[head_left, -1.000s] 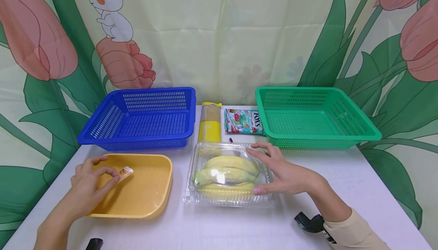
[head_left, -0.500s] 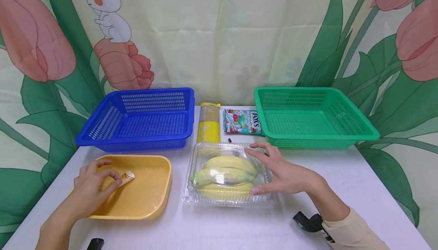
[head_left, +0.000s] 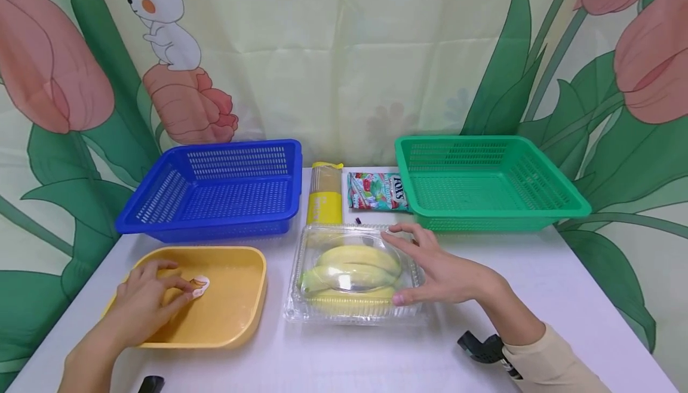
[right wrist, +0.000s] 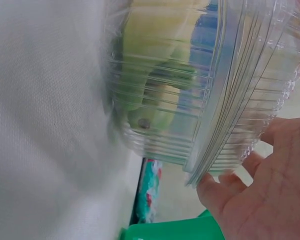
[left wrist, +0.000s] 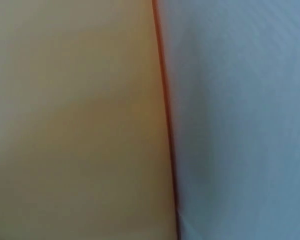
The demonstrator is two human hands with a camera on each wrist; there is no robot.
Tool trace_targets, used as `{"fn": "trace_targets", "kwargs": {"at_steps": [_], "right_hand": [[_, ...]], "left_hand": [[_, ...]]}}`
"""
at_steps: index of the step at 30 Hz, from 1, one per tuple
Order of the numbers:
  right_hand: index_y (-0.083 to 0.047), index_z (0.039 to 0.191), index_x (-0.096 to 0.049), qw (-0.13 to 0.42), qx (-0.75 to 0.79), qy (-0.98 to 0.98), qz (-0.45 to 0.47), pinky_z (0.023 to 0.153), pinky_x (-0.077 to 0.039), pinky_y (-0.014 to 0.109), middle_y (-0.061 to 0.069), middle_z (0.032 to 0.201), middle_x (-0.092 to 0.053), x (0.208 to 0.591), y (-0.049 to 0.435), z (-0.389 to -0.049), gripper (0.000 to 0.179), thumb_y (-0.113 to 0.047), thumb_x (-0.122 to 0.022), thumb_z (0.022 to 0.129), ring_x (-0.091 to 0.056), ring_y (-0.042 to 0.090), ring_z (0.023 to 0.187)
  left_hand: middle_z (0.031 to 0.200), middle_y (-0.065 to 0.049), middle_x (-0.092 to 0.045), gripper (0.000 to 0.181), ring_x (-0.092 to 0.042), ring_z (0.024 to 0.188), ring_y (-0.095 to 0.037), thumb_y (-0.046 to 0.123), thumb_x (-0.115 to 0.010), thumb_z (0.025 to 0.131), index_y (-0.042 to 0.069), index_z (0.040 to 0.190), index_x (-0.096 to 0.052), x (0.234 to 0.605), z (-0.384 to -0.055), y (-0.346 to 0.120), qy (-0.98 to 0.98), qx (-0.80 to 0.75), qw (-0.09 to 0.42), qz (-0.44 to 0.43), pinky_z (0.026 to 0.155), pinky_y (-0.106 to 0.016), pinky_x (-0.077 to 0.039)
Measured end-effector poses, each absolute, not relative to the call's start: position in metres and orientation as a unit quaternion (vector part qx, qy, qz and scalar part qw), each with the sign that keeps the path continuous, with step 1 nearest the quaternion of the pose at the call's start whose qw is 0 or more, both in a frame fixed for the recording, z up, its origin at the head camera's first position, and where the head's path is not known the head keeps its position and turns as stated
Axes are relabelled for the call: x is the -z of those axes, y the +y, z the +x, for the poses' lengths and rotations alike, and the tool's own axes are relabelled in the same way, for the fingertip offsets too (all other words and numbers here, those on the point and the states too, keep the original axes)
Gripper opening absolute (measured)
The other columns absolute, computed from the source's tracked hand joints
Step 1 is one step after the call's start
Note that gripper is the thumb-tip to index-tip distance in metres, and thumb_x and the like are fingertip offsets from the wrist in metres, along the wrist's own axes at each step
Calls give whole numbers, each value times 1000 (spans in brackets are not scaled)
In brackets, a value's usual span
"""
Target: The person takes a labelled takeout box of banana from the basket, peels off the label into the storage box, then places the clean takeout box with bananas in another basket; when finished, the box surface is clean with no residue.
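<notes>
My left hand reaches inside the yellow tray and pinches a small round white sticker-like piece with brown marks between thumb and fingertips. A clear plastic clamshell box of bananas stands in front of me, lid down. On its right side rests my right hand, thumb by the front edge and the other fingers spread towards the back. In the right wrist view, fingertips lie right at the lid's rim. The left wrist view is blurred, with only the tray's edge and white cloth.
At the back left stands a blue basket, at the back right a green one. Between them lie a yellow pasta-like pack, a FOX'S candy bag and a tiny dark bit.
My left hand has lowered into the tray and shifted slightly right, turning the small white piece from upright to flatter. The right hand keeps its place on the box; the camera view has drifted slightly.
</notes>
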State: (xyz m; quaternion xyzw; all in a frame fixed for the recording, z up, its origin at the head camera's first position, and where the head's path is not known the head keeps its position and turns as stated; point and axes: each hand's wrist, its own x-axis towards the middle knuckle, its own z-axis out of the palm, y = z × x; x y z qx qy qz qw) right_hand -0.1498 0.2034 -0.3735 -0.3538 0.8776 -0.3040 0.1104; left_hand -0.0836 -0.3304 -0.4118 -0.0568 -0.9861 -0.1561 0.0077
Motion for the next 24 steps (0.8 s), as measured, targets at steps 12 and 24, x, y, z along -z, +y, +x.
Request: {"fn": "trace_targets", "kwargs": {"at_steps": [12, 24], "right_hand": [[-24, 164, -27, 121, 297, 879, -353, 106, -40, 66, 7, 165, -13, 372, 202, -153, 102, -55, -82, 83, -15, 36, 147], [-24, 163, -28, 121, 307, 876, -352, 105, -40, 64, 6, 164, -14, 373, 203, -153, 102, -53, -83, 83, -16, 36, 146]], "left_hand": [[90, 10, -60, 28, -47, 91, -17, 30, -79, 91, 15, 114, -75, 412, -85, -328, -984, 158, -49, -71, 75, -30, -42], [111, 2, -67, 37, -60, 103, -22, 36, -79, 91, 11, 116, -70, 410, -87, -328, -971, 214, -75, -76, 94, -48, -54]]}}
